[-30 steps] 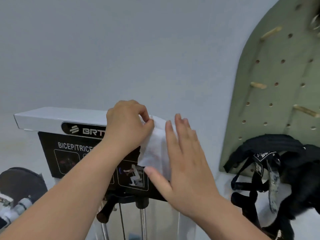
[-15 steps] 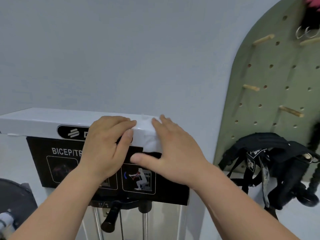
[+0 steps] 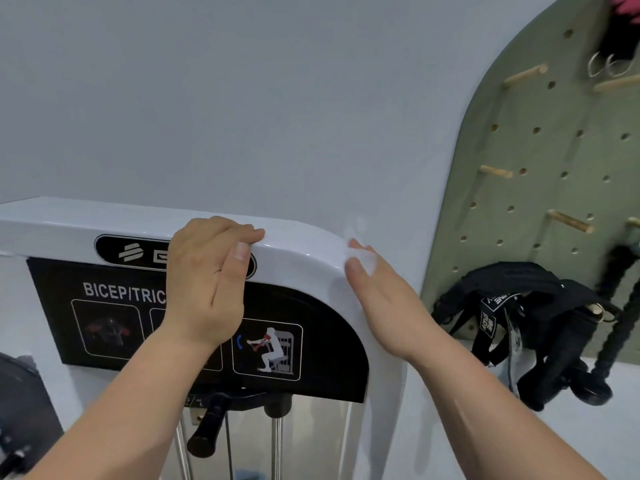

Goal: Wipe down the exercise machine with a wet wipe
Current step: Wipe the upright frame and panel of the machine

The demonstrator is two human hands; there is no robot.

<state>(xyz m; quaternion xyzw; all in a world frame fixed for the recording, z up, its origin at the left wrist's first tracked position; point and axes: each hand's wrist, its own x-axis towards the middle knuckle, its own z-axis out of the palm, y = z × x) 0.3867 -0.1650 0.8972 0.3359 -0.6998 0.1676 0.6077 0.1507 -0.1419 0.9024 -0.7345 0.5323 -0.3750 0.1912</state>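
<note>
While the left hand (image 3: 207,282) gripped the bicep/tricep machine's white top frame (image 3: 69,220), the right hand (image 3: 388,303), fingers straight, pressed the limp, soft wet wipe (image 3: 363,259) onto its right corner, probably best held bunched under fingertips.

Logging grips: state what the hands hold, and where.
The right hand presses the bunched wet wipe onto the exercise machine corner; left hand grips its top edge.

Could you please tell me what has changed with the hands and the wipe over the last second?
The left hand let go of the wet wipe and now grips the top edge of the exercise machine. The right hand slid the wipe rightward to the frame's rounded corner and presses it there. The machine and the black straps stayed put.
</note>
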